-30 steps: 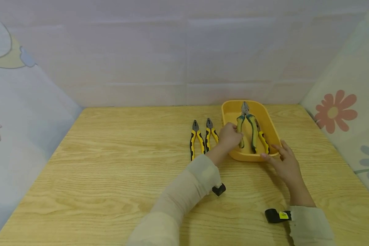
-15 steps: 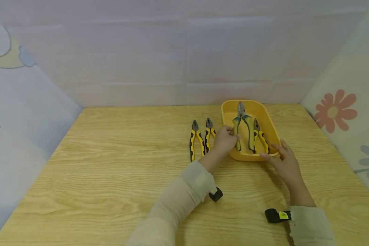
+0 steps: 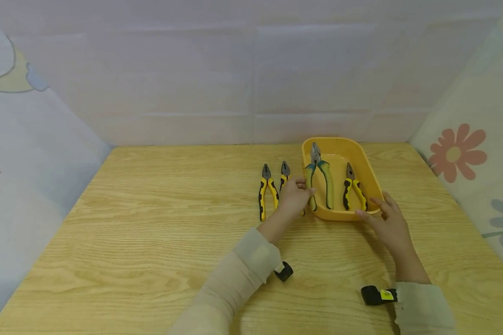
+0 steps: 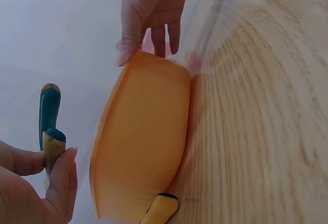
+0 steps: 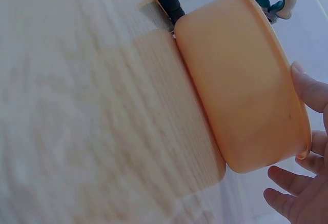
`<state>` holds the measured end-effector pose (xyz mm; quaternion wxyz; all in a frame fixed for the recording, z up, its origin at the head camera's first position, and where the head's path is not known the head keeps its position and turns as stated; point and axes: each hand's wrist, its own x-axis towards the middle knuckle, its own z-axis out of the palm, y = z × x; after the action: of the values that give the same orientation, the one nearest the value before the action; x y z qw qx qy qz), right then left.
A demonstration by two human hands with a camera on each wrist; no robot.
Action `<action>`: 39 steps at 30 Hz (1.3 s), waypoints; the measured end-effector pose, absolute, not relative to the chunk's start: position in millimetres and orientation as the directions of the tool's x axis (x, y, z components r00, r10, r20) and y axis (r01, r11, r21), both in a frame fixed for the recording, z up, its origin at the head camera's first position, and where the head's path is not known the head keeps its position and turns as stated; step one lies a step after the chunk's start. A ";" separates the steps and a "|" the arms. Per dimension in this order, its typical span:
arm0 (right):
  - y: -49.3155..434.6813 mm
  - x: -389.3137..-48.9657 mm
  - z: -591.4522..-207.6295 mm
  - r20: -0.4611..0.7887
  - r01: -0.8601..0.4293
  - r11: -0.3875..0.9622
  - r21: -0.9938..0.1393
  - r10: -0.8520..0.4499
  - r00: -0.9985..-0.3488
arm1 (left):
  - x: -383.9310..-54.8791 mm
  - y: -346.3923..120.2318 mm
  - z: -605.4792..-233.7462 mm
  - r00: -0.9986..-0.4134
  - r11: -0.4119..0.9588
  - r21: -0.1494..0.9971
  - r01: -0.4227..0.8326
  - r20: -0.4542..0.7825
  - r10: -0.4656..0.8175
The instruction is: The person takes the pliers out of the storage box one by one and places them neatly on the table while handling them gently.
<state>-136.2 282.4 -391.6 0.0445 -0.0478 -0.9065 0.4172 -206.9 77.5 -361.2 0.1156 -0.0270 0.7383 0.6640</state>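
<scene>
In the head view my left hand [image 3: 292, 200] pinches one handle of the pliers with green-and-yellow grips [image 3: 328, 181], raised at the left side of a yellow bin [image 3: 339, 216]. The left wrist view shows that handle between thumb and fingers, with the dark green grip [image 4: 49, 108] of the other handle beyond. My right hand [image 3: 390, 229] holds the bin's front right corner; in the right wrist view its thumb [image 5: 309, 89] lies on the rim. Inside the bin are smaller pliers with yellow-and-black handles [image 3: 359, 191].
Left of the bin lie yellow-and-black pliers [image 3: 266, 171] and a second similar pair [image 3: 285, 168], partly hidden by my left hand. The wooden table [image 3: 151, 232] meets a pale wall at the back, with printed side walls left and right.
My left hand has carried the green-and-yellow pliers leftward, from over the bin's middle to its left side, uncovering the smaller pliers. My right hand stays at the bin's corner.
</scene>
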 end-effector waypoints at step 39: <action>282.3 -137.5 -390.3 0.042 0.038 0.620 -0.784 0.114 -0.993 | -205.5 10.0 -377.9 -0.982 0.204 0.964 -0.173 -0.185 0.043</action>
<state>-137.5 282.3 -390.3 0.0438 -0.0425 -0.8989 0.4339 -205.5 10.0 -377.9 0.0858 -0.0420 0.7711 0.6295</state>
